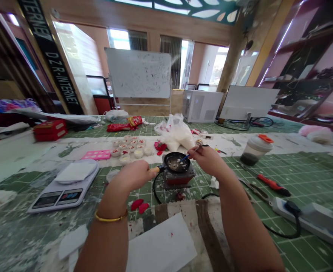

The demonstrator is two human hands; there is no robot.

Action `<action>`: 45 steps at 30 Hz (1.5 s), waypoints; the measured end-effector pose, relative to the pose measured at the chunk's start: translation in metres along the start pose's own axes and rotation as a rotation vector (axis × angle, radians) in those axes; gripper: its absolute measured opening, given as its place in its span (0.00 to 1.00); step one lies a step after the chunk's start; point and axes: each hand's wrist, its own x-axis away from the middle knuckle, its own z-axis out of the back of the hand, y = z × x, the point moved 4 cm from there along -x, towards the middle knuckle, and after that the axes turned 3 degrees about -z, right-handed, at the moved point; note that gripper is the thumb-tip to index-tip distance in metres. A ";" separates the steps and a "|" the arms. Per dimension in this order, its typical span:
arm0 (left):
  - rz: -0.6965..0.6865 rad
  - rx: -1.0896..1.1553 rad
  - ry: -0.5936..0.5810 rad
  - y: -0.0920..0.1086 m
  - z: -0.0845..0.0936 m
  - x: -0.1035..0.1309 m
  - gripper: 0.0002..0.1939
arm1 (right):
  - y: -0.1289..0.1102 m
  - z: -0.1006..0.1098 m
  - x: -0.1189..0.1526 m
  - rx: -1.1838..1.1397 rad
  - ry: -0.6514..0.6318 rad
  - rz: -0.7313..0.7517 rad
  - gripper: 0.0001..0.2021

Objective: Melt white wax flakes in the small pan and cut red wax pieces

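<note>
My left hand (135,175) is closed on the light wooden handle of a small black pan (176,170). The pan rests on a small hot plate (179,180) with a red side, and pale chunks lie in it. My right hand (204,156) pinches a thin blue stirring stick (185,157), whose lower end reaches into the pan. Behind the pan are clear plastic bags of white material (180,136) and a red flower (160,145). Several small filled cups (138,152) stand to the left of them.
A kitchen scale (67,187) and a pink mold (96,155) are on the left. Red petals (137,204) and a white sheet (162,245) lie nearer. At right are a shaker bottle (256,150), a red-handled tool (274,184) and a power strip (310,223) with cables.
</note>
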 end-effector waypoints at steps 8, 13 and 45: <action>0.005 -0.005 0.009 -0.002 0.000 -0.001 0.27 | -0.004 0.001 0.003 0.035 0.003 -0.005 0.15; 0.007 -0.013 0.011 0.000 0.000 0.000 0.27 | -0.005 -0.002 0.001 0.049 0.007 0.016 0.14; 0.015 -0.040 -0.002 0.000 0.000 0.000 0.27 | -0.012 0.011 0.011 0.125 0.011 -0.041 0.16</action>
